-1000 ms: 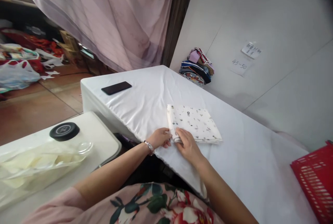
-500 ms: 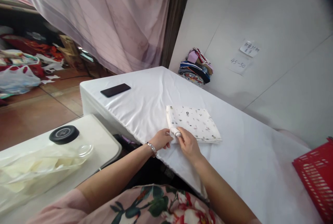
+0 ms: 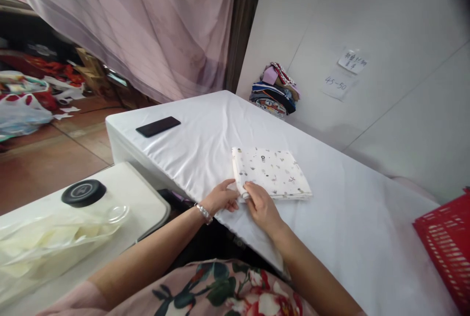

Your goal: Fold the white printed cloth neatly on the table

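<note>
A folded white cloth with small printed figures lies flat on the table covered in white sheeting. My left hand, a watch on its wrist, pinches the cloth's near left corner. My right hand grips the same near edge just to the right of it, fingers curled over the fold. Both hands meet at that corner, close to the table's front edge.
A black phone lies at the table's far left. A stack of folded clothes sits against the wall. A red basket stands at the right. To my left is a white side table with a plastic bag and a black-lidded jar.
Both hands have stayed at the cloth's near corner, shifting their fingers slightly on the fold. The view has drifted a little; the cloth has not moved.
</note>
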`<state>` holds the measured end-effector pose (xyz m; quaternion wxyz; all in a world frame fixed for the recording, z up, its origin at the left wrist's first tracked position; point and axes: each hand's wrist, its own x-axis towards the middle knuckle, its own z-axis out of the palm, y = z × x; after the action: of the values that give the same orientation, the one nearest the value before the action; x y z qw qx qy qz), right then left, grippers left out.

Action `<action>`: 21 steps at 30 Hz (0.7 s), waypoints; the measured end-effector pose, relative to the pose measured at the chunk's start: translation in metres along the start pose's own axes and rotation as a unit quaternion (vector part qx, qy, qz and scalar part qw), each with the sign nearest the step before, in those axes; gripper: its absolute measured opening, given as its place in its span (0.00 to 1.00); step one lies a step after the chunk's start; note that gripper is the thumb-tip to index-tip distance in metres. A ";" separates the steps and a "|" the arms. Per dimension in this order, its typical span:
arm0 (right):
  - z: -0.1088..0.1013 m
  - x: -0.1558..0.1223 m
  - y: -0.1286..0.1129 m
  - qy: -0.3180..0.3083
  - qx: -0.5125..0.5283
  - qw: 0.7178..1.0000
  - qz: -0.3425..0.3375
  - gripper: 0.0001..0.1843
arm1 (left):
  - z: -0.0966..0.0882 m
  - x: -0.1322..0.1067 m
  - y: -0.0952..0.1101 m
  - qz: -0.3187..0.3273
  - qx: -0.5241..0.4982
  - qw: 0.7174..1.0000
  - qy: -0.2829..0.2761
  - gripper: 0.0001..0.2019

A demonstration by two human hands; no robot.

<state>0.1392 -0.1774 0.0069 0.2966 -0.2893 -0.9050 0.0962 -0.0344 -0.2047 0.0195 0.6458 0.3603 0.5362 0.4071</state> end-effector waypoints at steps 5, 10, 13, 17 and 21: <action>-0.009 -0.004 -0.001 -0.008 0.061 0.998 0.020 0.28 | -0.003 -0.008 -0.011 0.092 0.149 0.984 0.036 0.30; -0.011 -0.006 0.002 0.047 0.076 0.995 0.044 0.22 | 0.004 -0.017 -0.013 0.197 0.307 0.920 0.145 0.18; -0.012 -0.006 0.001 0.072 0.050 0.995 0.051 0.16 | 0.006 -0.016 -0.014 0.217 0.343 0.901 0.156 0.12; -0.015 -0.007 -0.006 0.051 0.005 0.997 0.053 0.11 | 0.008 -0.014 -0.016 0.229 0.351 0.896 0.146 0.09; -0.015 -0.008 -0.011 0.056 -0.016 0.997 0.059 0.10 | 0.009 -0.014 -0.012 0.234 0.342 0.898 0.147 0.08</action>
<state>0.1476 -0.1912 0.0189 0.3363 -0.3518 -0.8696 0.0828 -0.0246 -0.2224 0.0152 0.2832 0.6098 0.6313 0.3865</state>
